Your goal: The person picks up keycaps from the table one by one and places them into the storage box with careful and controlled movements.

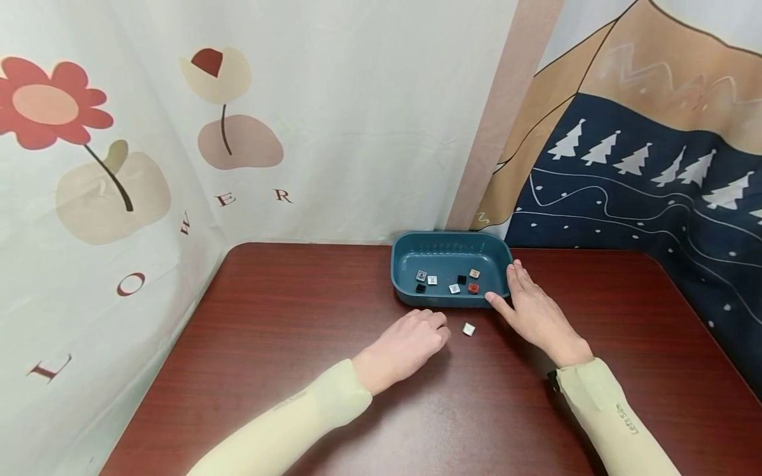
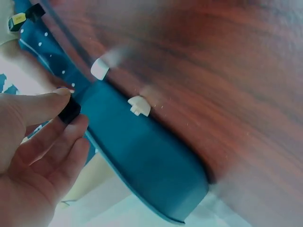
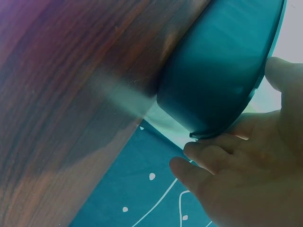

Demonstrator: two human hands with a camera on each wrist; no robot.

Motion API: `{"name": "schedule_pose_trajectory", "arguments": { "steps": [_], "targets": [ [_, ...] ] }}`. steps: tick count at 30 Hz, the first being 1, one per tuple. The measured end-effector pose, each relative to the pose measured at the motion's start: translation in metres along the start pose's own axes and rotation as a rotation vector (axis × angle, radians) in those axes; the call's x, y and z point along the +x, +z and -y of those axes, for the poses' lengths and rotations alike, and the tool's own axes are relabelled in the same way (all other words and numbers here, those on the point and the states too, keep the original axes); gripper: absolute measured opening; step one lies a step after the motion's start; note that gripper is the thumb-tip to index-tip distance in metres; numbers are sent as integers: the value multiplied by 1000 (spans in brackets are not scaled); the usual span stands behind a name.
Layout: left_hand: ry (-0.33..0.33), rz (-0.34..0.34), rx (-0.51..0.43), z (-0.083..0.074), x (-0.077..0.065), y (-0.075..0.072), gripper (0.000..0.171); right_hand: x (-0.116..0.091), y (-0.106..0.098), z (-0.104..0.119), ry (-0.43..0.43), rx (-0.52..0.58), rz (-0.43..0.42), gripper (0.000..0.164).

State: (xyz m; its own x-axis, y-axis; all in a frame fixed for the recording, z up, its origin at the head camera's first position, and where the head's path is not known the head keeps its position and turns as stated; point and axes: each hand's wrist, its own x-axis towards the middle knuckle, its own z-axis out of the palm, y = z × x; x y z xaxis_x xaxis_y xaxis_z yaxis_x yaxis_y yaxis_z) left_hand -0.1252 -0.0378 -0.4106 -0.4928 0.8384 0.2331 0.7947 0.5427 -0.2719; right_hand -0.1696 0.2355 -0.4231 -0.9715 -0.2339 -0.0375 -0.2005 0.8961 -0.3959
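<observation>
My left hand [image 1: 407,344], just in front of the tray, pinches a small black keycap [image 2: 70,111] between thumb and fingers; the head view hides this keycap. The blue-green tray [image 1: 440,254] stands at the table's back edge with several keycaps on its floor, white, black, beige and one red keycap [image 1: 473,289]. My right hand [image 1: 538,317] touches the tray's right end, thumb by the front rim, fingers stretched along the side. On the table before the tray lies a white keycap [image 1: 469,329]. A second pale keycap [image 2: 139,106] shows in the left wrist view, its stem visible.
The dark red wooden table [image 1: 268,317] ends at the back and left against a pale printed curtain [image 1: 357,132]. A navy cloth with white trees [image 1: 631,158] hangs behind the right side. A black band [image 1: 553,381] sits at the right sleeve's cuff.
</observation>
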Motion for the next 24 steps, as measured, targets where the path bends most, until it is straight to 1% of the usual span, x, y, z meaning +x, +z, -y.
{"name": "schedule_pose_trajectory", "arguments": {
  "steps": [7, 11, 15, 20, 24],
  "targets": [
    [-35, -54, -61, 13, 0, -7, 16, -1, 0, -1, -3, 5, 3, 97],
    [-56, -127, -113, 22, -1, -7, 16, -1, 0, -1, -9, 3, -1, 97],
    [-95, -168, -165, 32, -1, -7, 13, -1, 0, -1, -13, -1, -6, 97],
    [-127, -188, -163, 42, -2, -5, 14, -1, 0, -1, -13, 3, -2, 97],
    [-148, -225, -187, 49, -3, -1, 13, -1, 0, -1, -16, -2, -8, 97]
  ]
}}
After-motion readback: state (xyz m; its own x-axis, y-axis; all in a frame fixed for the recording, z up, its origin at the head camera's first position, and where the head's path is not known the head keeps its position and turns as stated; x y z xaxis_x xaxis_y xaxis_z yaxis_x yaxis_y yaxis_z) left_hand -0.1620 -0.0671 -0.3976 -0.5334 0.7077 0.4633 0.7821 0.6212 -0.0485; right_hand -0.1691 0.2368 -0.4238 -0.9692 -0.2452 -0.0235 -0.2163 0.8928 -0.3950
